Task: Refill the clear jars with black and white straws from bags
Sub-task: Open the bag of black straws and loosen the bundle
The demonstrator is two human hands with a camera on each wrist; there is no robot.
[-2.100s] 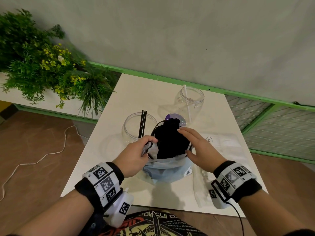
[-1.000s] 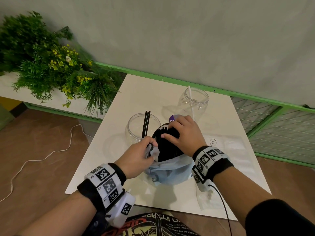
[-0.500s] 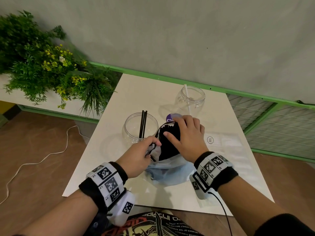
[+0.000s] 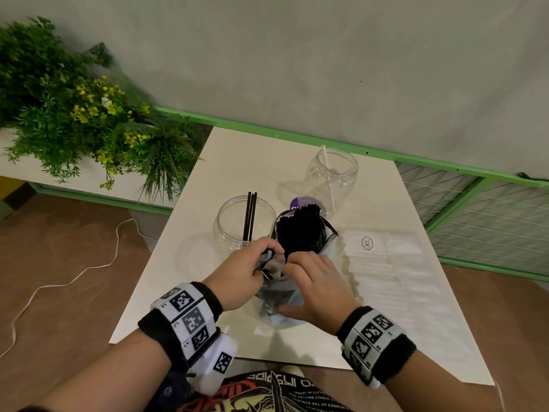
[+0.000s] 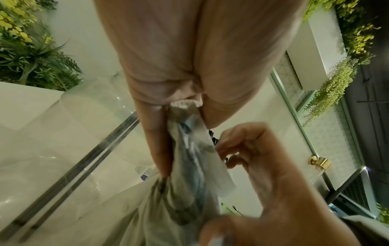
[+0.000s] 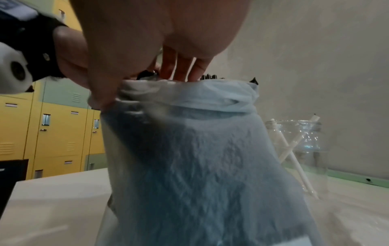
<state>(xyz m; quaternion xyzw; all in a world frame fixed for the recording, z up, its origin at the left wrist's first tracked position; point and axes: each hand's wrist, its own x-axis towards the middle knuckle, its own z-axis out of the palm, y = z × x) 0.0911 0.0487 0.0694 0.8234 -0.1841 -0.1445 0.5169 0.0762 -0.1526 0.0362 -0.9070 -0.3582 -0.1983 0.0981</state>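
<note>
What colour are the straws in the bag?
Black; the straws stick out of the bag, clearest in the head view.

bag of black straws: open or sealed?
Open. The black straws stick out of the bag mouth, and both hands pinch its rolled-down rim.

Bag of black straws stands mid-table, open; near jar holds two black, far jar white straws.

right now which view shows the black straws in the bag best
The head view: the black straws stand as a full bundle out of the open bag, seen from above. The right wrist view shows only a few tips over the bag's rim. The left wrist view shows only a dark sliver between the hands.
</note>
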